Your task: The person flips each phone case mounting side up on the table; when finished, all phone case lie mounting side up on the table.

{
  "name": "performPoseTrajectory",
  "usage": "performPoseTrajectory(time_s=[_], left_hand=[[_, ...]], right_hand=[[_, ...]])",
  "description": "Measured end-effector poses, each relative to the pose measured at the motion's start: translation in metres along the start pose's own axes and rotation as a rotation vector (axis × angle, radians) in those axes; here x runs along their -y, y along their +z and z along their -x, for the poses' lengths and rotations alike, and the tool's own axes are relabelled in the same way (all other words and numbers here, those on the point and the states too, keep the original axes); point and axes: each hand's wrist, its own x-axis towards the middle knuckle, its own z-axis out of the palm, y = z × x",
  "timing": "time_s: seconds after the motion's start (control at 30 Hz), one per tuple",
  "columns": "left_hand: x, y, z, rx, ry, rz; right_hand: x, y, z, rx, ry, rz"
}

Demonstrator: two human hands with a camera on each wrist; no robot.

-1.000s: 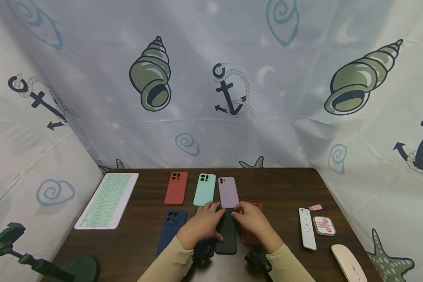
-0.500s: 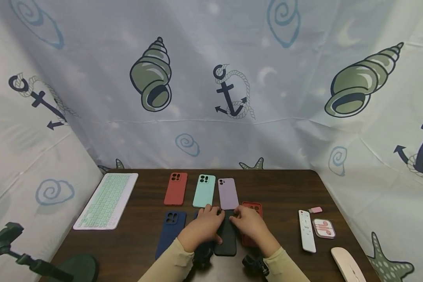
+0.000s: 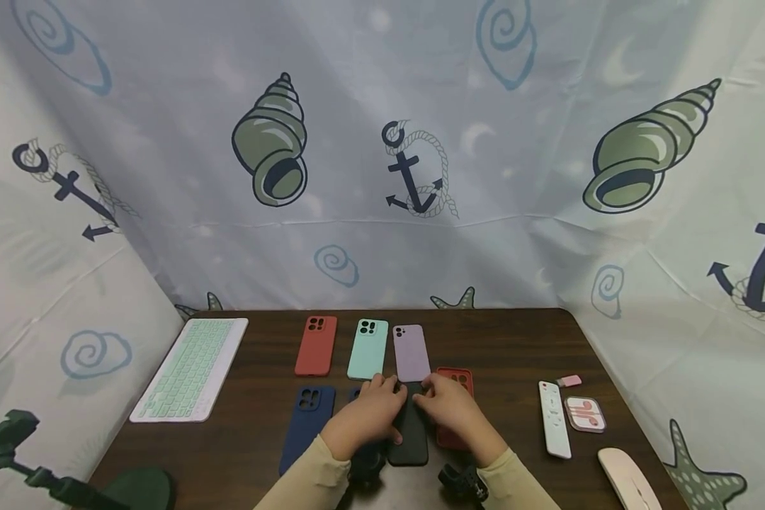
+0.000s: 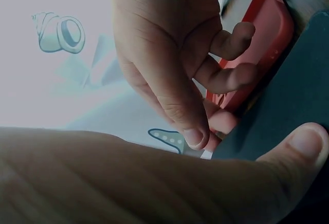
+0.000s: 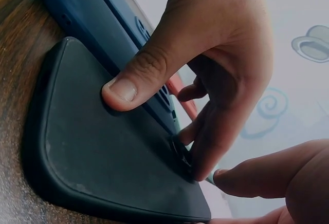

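Observation:
A black phone case (image 3: 411, 439) lies lengthwise on the table between the two hands, its back up. My left hand (image 3: 365, 416) holds it: in the right wrist view that thumb presses on the dark back (image 5: 92, 152) while the fingers curl at the far edge near the camera cutout. My right hand (image 3: 454, 407) pinches at the far right corner, thumb and index fingertips right at the edge. Its other fingers curl loosely over a red phone case (image 4: 264, 23), which lies open side up. A dark blue phone case (image 5: 97, 26) is partly hidden under the left hand.
Behind the hands lie a red case (image 3: 316, 347), a mint case (image 3: 367, 354) and a lilac case (image 3: 411, 354). A blue case (image 3: 307, 428) and keyboard (image 3: 188, 368) lie left, near a green stand (image 3: 143, 489). Right are a remote (image 3: 554, 421), earphone box (image 3: 585, 414) and mouse (image 3: 627, 478).
Over the last second the right hand has shifted slightly left along the black case's far end. The left hand keeps its hold, and the black case looks nearly still.

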Motion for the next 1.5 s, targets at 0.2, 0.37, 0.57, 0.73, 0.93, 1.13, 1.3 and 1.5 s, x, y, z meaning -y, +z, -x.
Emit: performPoseTrajectory(time_s=[0.2,0.37,0.57,0.73,0.93,1.13,1.3,1.5], left_hand=[[0.0,0.006,-0.001,-0.002,-0.007,0.007],[0.001,0.008,-0.001,0.0,-0.012,0.044],[0.003,0.007,-0.004,-0.024,0.017,0.106],[0.001,0.005,-0.002,-0.026,0.032,0.134],[0.003,0.002,0.0,-0.03,0.035,0.218],[0.004,-0.002,-0.001,-0.047,0.066,0.341],[0.002,-0.004,-0.001,-0.065,0.069,0.389],[-0.006,-0.002,0.0,-0.055,0.018,0.464]], right_hand=[[0.001,-0.001,0.003,-0.033,-0.035,0.011],[0.0,-0.001,0.003,-0.034,-0.061,0.016],[-0.001,-0.006,-0.001,-0.095,-0.099,0.029],[-0.003,-0.009,-0.001,-0.062,-0.093,-0.08],[-0.001,-0.013,0.001,-0.05,-0.093,-0.182],[0.003,-0.019,0.002,-0.077,-0.089,-0.181],[0.005,-0.021,0.003,-0.022,-0.078,-0.295],[0.002,-0.017,0.002,-0.007,-0.077,-0.343]])
